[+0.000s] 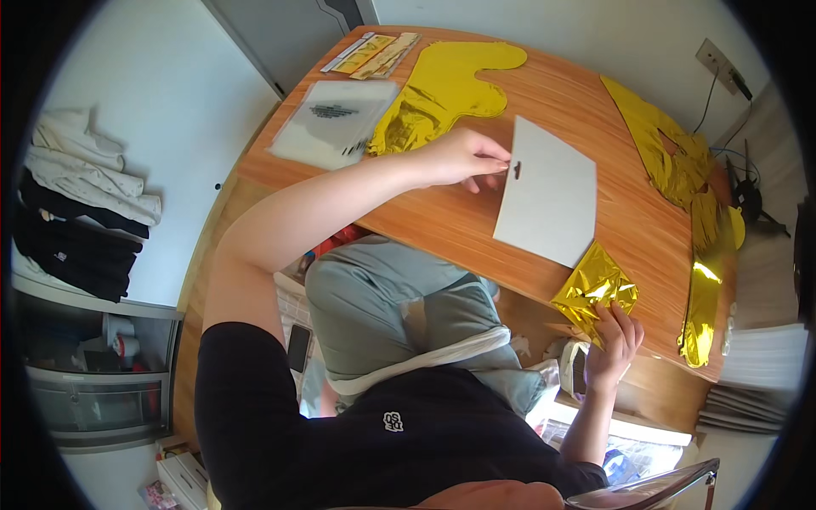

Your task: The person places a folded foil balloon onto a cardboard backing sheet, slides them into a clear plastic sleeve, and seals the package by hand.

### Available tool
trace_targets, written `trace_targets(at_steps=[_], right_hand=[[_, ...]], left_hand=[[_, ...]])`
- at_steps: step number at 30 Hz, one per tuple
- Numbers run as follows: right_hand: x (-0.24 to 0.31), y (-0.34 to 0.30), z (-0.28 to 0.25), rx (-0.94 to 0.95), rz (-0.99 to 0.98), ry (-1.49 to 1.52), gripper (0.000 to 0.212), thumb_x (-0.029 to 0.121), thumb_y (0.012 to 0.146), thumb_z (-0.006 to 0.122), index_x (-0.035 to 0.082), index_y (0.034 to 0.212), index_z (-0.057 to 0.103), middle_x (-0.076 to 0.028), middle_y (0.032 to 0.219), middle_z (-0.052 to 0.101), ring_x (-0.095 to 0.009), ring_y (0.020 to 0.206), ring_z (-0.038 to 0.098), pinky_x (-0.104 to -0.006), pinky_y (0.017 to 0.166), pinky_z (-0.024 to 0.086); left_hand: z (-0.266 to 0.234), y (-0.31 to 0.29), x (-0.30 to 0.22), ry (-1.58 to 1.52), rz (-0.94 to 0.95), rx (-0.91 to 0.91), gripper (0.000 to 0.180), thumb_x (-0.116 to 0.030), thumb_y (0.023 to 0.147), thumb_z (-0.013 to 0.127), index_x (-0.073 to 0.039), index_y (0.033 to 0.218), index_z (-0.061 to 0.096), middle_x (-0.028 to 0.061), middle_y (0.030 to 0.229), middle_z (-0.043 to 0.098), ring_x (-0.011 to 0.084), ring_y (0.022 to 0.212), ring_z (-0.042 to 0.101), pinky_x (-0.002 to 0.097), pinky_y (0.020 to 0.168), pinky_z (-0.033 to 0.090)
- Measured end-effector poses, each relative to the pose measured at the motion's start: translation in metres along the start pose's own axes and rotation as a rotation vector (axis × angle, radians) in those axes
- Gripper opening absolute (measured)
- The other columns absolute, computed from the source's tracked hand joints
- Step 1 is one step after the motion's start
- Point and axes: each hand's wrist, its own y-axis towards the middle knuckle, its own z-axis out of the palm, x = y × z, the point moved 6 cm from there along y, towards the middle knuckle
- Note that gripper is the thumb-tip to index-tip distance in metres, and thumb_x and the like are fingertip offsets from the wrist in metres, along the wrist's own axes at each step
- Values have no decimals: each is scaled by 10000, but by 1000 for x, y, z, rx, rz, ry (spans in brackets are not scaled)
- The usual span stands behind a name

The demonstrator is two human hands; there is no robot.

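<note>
My left hand [463, 160] reaches across the wooden table and pinches the left edge of a white card [551, 191], close to its small dark hang hole. The card is tilted above the tabletop near its front edge. Lower right, my right hand [614, 344] grips a folded gold foil balloon [597, 289], flat and shiny, just below the card's bottom corner. Part of the right-hand fingers is hidden behind the foil.
On the wooden table [425, 208] lie a large flat gold foil balloon [455, 81], clear plastic bags [331, 119] and printed packets [374, 55]. More gold foil [659, 140] runs along the right side, near black cables [748, 191]. A wall socket [718, 64] is behind.
</note>
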Motion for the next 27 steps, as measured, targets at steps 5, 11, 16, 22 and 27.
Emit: trace_targets(at_steps=[5, 11, 16, 22, 27], right_hand=[[5, 3, 2, -32, 22, -21, 202, -10, 859, 694, 107, 957, 561, -39, 1129, 755, -284, 1104, 661, -440, 967, 443], [8, -7, -9, -15, 12, -20, 192, 4, 861, 701, 93, 961, 563, -46, 1140, 752, -293, 1125, 659, -444, 983, 440], [13, -12, -13, -45, 17, -1, 149, 0, 882, 649, 74, 1000, 596, -51, 1167, 745, -305, 1142, 654, -452, 993, 442], [18, -16, -14, -43, 34, -9, 203, -39, 848, 611, 56, 1025, 640, -79, 1193, 730, -325, 1141, 643, -463, 1015, 441], [21, -18, -14, -60, 67, -24, 282, -62, 819, 610, 58, 1071, 650, -90, 1227, 715, -331, 1146, 627, -458, 1020, 432]], left_hand=[[8, -5, -7, 1044, 538, -83, 314, -137, 1027, 543, -115, 1316, 665, 134, 1136, 668, 282, 1004, 664, 395, 848, 535], [16, -49, 17, 1119, 562, -109, 322, -99, 1013, 514, -125, 1299, 660, 111, 1076, 637, 296, 1001, 646, 408, 837, 528], [21, -78, 31, 1063, 783, -223, 288, -115, 1025, 496, -58, 1272, 632, 129, 1044, 629, 312, 1006, 648, 407, 849, 529], [42, -95, 38, 1250, 543, -327, 484, -290, 1014, 567, -9, 1406, 524, 160, 1133, 622, 307, 1085, 625, 419, 873, 535], [51, -124, 34, 1248, 615, -334, 507, -418, 944, 657, -32, 1272, 644, 107, 1031, 652, 283, 999, 658, 397, 815, 545]])
